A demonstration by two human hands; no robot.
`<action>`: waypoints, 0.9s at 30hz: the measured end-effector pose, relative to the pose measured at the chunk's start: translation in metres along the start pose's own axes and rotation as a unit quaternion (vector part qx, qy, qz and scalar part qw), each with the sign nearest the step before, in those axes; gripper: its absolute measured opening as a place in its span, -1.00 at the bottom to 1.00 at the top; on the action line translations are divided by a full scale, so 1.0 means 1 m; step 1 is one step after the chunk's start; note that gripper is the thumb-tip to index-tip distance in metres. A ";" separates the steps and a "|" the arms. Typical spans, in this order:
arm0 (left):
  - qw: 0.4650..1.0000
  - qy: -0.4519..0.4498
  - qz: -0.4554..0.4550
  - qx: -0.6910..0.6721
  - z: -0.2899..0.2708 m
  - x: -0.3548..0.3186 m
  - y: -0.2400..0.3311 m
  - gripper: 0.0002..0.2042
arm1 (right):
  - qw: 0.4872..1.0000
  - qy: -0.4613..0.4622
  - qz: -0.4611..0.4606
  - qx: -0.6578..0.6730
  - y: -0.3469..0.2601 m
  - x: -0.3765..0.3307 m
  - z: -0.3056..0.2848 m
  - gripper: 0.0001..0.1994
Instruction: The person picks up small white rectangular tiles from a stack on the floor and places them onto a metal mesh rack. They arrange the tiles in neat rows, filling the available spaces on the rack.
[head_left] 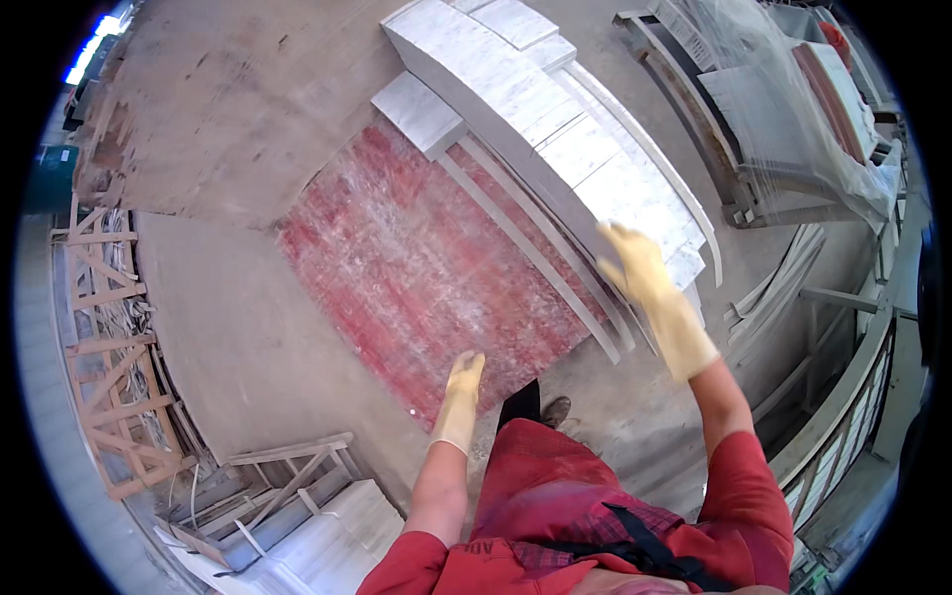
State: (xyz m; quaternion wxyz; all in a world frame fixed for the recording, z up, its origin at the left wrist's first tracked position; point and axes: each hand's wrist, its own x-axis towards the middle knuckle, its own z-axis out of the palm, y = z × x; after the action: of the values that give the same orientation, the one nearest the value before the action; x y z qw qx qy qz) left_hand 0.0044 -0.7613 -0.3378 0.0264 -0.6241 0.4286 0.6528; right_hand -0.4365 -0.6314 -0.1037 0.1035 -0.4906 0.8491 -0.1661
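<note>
My right hand point(635, 263), in a pale yellow rubber glove, is raised at the near end of a long stack of white marble-like slabs point(516, 94). Its fingers are spread and slightly blurred, with nothing in them; whether it touches the slabs I cannot tell. My left hand point(465, 375), gloved alike, hangs over the near edge of a worn red mat or board point(426, 268) on the floor. Nothing shows in its fingers, which point away from me. Along the stack's left side lie two long thin pale strips point(535, 253).
A shorter white block point(421, 111) sits against the stack's left side. At far right, plastic sheeting point(793, 119) drapes over slabs on a frame. Wooden crate framing point(117, 367) lines the left. More slabs point(337, 535) lean at lower left, and narrow offcuts point(783, 278) lie at right.
</note>
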 end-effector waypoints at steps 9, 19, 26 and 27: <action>0.998 -0.006 0.026 -0.049 0.009 0.116 0.148 -0.34 | 0.984 0.121 -0.065 -0.112 0.045 0.249 0.061 -0.35; 0.885 0.060 0.336 0.316 0.080 0.265 0.339 -0.33 | 0.979 0.114 -0.085 -0.144 0.059 0.320 0.101 -0.35; 0.687 0.208 0.483 0.502 0.114 0.367 0.464 -0.21 | 0.986 0.081 -0.078 -0.127 0.056 0.329 0.100 -0.30; 0.682 0.200 0.461 0.531 0.117 0.378 0.475 -0.20 | 0.988 0.073 -0.073 -0.118 0.059 0.330 0.100 -0.29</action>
State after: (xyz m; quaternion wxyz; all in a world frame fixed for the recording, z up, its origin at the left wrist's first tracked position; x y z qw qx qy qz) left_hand -0.4416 -1.1817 -0.4215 -0.0369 -0.3446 0.9322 0.1047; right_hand -0.6137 -0.9083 -0.2229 -0.0303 -0.5466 0.8300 -0.1070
